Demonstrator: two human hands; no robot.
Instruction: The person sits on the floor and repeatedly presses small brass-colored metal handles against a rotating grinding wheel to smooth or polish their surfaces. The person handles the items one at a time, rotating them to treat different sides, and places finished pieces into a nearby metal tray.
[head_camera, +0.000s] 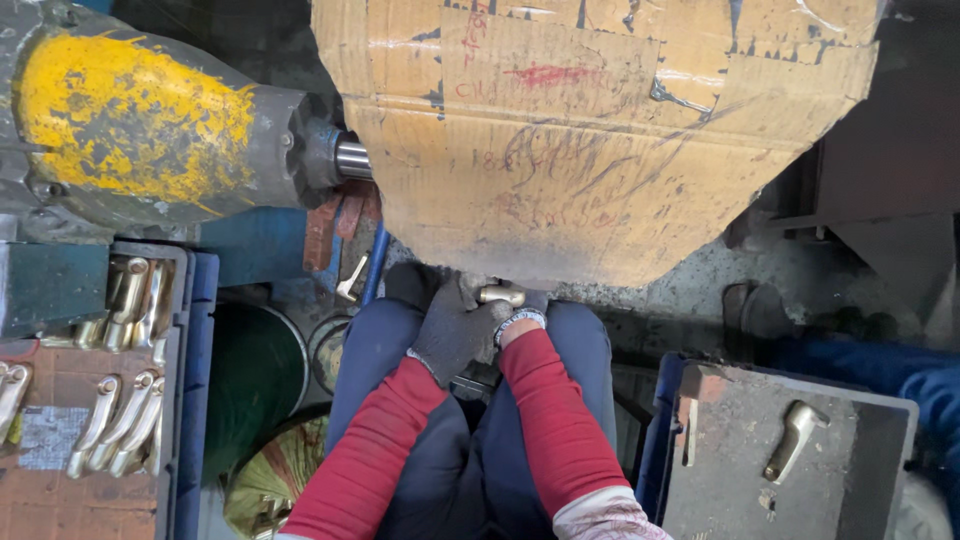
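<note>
Both my hands meet low at the centre, just under the edge of a big worn cardboard shield (590, 150). My left hand (455, 325) wears a dark grey knit glove and is wrapped around a small brass handle piece (500, 295). My right hand (522, 318) is also gloved and mostly hidden behind the left; only its cuff and a bit of the fingers show by the brass piece. My red sleeves (560, 420) run down over dark blue trousers.
A yellow and grey motor (130, 120) with a steel shaft (352, 158) stands at the upper left. A blue crate (190, 330) at left holds several brass handles (125, 425). One brass handle (795, 440) lies on a dark metal tray (850, 490) at right.
</note>
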